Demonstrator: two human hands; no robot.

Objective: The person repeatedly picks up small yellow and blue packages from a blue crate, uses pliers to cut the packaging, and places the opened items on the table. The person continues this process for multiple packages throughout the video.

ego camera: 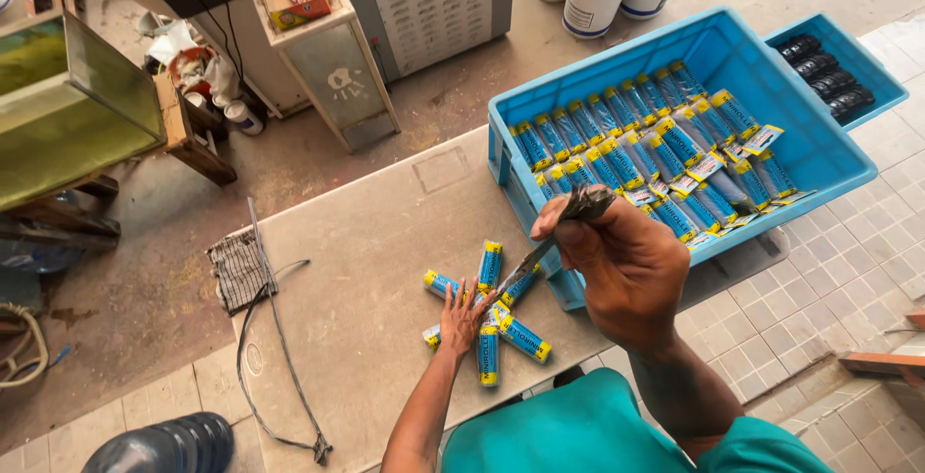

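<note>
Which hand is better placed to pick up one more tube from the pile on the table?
Left. The left hand already rests on the tubes, while the right hand is raised and holds a dark strip.

Blue tubes with yellow ends, a light-blue crate, a seemingly checked grey cloth.

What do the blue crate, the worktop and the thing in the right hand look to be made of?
Blue crate: likely moulded plastic, uniform colour, smooth walls. Worktop: probably concrete or stone, matte grey, speckled. The right hand grips a dark strip, perhaps rubber or film; too blurred to tell.
</note>
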